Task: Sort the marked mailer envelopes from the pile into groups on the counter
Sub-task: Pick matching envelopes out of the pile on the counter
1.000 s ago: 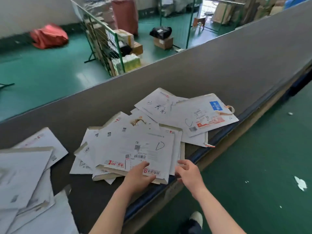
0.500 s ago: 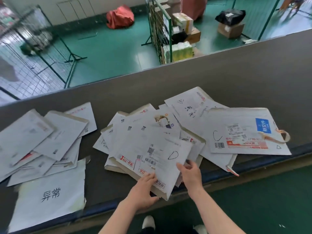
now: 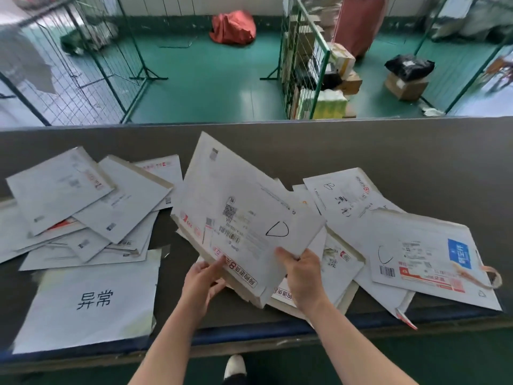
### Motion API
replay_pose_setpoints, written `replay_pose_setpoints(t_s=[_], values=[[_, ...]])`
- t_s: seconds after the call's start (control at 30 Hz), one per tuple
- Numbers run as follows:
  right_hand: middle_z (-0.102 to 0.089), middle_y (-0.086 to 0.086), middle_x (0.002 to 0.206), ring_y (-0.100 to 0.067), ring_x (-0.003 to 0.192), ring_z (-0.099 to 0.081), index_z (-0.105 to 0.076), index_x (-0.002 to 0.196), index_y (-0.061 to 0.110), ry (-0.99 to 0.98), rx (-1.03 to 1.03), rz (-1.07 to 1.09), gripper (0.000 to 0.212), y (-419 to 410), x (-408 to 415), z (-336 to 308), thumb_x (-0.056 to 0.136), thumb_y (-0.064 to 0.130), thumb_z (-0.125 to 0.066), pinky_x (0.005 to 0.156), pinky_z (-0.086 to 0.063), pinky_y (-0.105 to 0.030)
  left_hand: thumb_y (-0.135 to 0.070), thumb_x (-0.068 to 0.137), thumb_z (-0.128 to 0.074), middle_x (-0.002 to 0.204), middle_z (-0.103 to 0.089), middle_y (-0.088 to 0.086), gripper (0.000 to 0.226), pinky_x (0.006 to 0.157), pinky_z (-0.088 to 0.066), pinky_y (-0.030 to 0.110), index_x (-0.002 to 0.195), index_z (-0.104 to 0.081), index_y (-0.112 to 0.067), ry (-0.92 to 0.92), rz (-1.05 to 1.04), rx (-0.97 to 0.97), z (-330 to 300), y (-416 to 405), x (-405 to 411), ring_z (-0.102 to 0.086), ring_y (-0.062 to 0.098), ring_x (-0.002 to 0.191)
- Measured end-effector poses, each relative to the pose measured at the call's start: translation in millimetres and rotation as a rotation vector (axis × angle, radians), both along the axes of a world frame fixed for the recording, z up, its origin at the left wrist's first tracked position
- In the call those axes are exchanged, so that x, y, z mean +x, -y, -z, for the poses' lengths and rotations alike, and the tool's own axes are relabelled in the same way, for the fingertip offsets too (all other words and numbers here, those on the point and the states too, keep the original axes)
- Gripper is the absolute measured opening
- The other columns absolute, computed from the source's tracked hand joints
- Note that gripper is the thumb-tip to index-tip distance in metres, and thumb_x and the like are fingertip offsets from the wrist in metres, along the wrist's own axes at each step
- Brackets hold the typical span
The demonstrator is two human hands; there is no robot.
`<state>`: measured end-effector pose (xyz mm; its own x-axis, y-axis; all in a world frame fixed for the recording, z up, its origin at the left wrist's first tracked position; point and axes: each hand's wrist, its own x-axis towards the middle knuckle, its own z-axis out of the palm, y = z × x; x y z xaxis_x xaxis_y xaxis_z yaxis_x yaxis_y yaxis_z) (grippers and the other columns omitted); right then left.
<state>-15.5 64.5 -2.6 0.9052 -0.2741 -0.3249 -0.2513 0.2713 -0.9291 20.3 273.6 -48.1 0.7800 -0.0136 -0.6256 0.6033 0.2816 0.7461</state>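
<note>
Both hands, left hand (image 3: 204, 276) and right hand (image 3: 301, 273), grip a stack of mailers (image 3: 244, 218) by its near edge, tilted up above the pile (image 3: 361, 232) on the surface (image 3: 388, 151), top one hand-marked "D", while a sheet (image 3: 91, 301) reading "异常" lies near left.

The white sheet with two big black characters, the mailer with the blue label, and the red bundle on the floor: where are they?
White sheet with black characters (image 3: 83, 323): head view, blank area below the characters.
White mailer with blue label (image 3: 427, 245): head view, printed face.
Red bundle (image 3: 233, 27): head view, its middle.
</note>
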Motion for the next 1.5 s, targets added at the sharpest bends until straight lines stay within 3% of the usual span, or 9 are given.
replay_pose_setpoints(t_s=[0.17,0.37,0.57,0.77,0.97,1.1,1.3,1.4,1.5], values=[[-0.076,-0.006,0.118,-0.027,0.113,-0.071,-0.074,0.114,0.012,-0.103,0.113,-0.093,0.027,-18.9,18.3,11.2,0.098,-0.004,-0.06,0.097,-0.056,-0.046,-0.015,0.099,-0.056,0.132,-0.069,0.016,0.041,0.098,-0.054,0.059,0.139,-0.057,-0.017,0.029,-0.058,-0.373,-4.4,-20.1,14.1,-0.067,0.038,0.119],[-0.078,0.001,0.106,-0.026,0.104,-0.073,-0.072,0.108,0.015,-0.315,-0.244,-0.266,0.019,6.0,38.6,34.2,0.09,0.018,-0.078,0.089,-0.061,-0.041,0.0,0.098,-0.059,0.12,-0.074,0.015,0.032,0.091,-0.057,0.056,0.128,-0.061,-0.008,-0.048,-0.123,-0.055,16.5,-34.0,24.7,-0.068,0.039,0.112],[-0.05,-0.011,0.15,-0.031,0.137,-0.049,-0.045,0.149,0.01,-0.556,-0.748,-0.114,0.075,93.3,73.4,67.7,0.088,0.04,-0.077,0.113,-0.042,-0.048,0.001,0.098,-0.059,0.11,-0.075,0.014,0.023,0.08,-0.059,0.05,0.119,-0.064,-0.006,-0.15,-0.109,0.055,31.0,-25.4,4.4,-0.072,0.035,0.099],[-0.054,-0.014,0.147,-0.036,0.137,-0.048,-0.045,0.149,0.007,-0.618,-0.866,-0.272,0.091,143.7,109.6,95.6,0.079,0.053,-0.081,0.114,-0.04,-0.049,0.002,0.098,-0.062,0.102,-0.076,0.017,0.018,0.079,-0.06,0.05,0.114,-0.067,-0.004,-0.25,-0.191,0.16,41.9,-2.2,-29.0,-0.072,0.039,0.096],[-0.07,-0.011,0.121,-0.031,0.11,-0.064,-0.067,0.118,0.01,-0.527,-0.727,-0.24,0.046,162.0,126.7,99.2,0.084,0.037,-0.081,0.093,-0.049,-0.033,0.0,0.098,-0.063,0.107,-0.074,0.015,0.024,0.084,-0.06,0.05,0.122,-0.064,-0.004,-0.256,-0.292,0.275,39.2,39.7,-61.7,-0.071,0.036,0.099],[-0.077,-0.008,0.096,-0.029,0.094,-0.072,-0.07,0.083,0.019,-0.408,-0.558,-0.34,0.016,166.2,126.6,103.8,0.083,0.032,-0.079,0.089,-0.059,-0.05,0.0,0.098,-0.064,0.109,-0.074,0.016,0.024,0.091,-0.058,0.053,0.121,-0.065,-0.005,-0.264,-0.343,0.312,33.3,56.8,-69.2,-0.07,0.037,0.101],[-0.077,-0.001,0.081,-0.025,0.077,-0.073,-0.072,0.089,0.019,-0.146,-0.471,-0.378,0.007,173.8,110.4,88.0,0.095,0.017,-0.069,0.074,-0.062,-0.047,0.0,0.099,-0.061,0.108,-0.073,0.015,0.02,0.09,-0.058,0.054,0.117,-0.064,-0.009,-0.26,-0.368,0.342,30.4,78.1,-75.4,-0.07,0.036,0.099],[-0.061,-0.001,0.066,-0.021,0.063,-0.052,-0.061,0.076,0.015,-0.032,-0.688,-0.183,0.023,186.3,107.7,76.4,0.099,0.014,-0.06,0.057,-0.04,-0.034,0.0,0.099,-0.061,0.108,-0.073,0.017,0.019,0.088,-0.058,0.053,0.115,-0.065,-0.009,-0.255,-0.36,0.337,32.2,87.3,-74.7,-0.07,0.036,0.098],[-0.064,-0.001,0.082,-0.02,0.075,-0.053,-0.067,0.093,0.012,0.022,-0.697,0.078,0.013,203.1,110.4,53.3,0.101,0.013,-0.057,0.061,-0.039,-0.026,0.001,0.099,-0.061,0.108,-0.074,0.016,0.022,0.09,-0.058,0.055,0.118,-0.064,-0.008,-0.239,-0.353,0.339,30.9,91.5,-71.5,-0.071,0.036,0.098]])
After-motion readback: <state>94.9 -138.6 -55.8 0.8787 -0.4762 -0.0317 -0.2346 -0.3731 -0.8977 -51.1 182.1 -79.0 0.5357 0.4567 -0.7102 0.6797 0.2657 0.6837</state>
